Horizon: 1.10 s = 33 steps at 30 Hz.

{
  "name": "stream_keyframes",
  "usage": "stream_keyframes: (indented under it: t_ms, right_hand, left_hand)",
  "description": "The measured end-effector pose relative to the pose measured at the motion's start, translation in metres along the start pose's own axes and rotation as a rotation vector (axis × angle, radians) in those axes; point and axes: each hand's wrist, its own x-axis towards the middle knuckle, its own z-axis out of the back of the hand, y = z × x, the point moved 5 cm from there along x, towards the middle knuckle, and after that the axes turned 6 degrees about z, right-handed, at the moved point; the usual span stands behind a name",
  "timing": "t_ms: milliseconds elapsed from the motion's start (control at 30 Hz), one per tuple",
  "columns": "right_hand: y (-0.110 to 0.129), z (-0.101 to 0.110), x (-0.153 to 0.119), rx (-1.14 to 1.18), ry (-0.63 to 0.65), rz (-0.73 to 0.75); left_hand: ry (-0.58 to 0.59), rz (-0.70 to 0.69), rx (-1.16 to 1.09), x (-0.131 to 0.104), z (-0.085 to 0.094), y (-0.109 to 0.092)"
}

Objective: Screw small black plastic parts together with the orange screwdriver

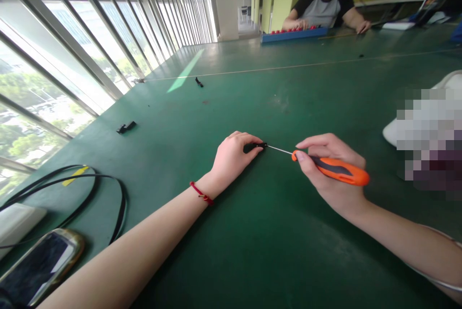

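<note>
Near the middle of the green table (pixel 231 241), my left hand (pixel 236 152) pinches a small black part (pixel 254 146) between thumb and fingers. Much of that part is hidden by the hand, and its kind is unclear. My right hand (pixel 330 169) is closed on a screwdriver (pixel 341 170) with an orange and dark grey handle. Its thin metal shaft points left, and the tip meets the right end of the black part.
Small black pieces (pixel 126 127) lie at the left, with another black piece (pixel 199 82) farther back. A phone (pixel 39 265) and a looped black cable (pixel 121 203) are at lower left. Across the table a person (pixel 325 8) sits behind a blue tray (pixel 294 35) with red pieces.
</note>
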Motion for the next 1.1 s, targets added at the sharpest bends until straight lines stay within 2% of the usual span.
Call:
stream_keyframes:
  t_ms: [167, 300, 367, 533, 700, 900, 1033, 1100]
  right_hand:
    - [0.0042, 0.0048, -0.001, 0.088, -0.113, 0.042]
    - [0.0007, 0.0001, -0.0029, 0.022, 0.005, -0.015]
    - [0.0002, -0.0005, -0.0033, -0.015, 0.02, -0.013]
    - [0.0013, 0.005, -0.0011, 0.087, -0.126, 0.004]
    - [0.0039, 0.0001, -0.0024, -0.004, 0.018, 0.017]
    - [0.0002, 0.0044, -0.003, 0.116, -0.11, -0.004]
    - [0.0035, 0.0008, -0.0024, 0.008, 0.023, 0.041]
    - [0.0048, 0.001, -0.0036, -0.001, 0.027, 0.062]
  left_hand:
    - [-0.002, -0.002, 0.0, 0.0001, 0.0001, 0.0001]
    - [-0.001, -0.002, -0.003, -0.0006, -0.0001, 0.0001]
    - [-0.003, 0.001, -0.006, -0.0007, 0.0002, 0.0003]
    - [0.004, 0.013, -0.014, -0.0013, 0.0016, 0.0003]
    - [0.008, 0.028, -0.035, -0.0019, 0.0028, 0.0004]
    - [0.027, 0.068, -0.053, -0.0003, 0.0037, 0.0014]
    - [0.039, 0.087, -0.074, -0.0001, 0.0047, 0.0014]
    - [0.045, 0.096, -0.083, -0.0001, 0.005, 0.0018]
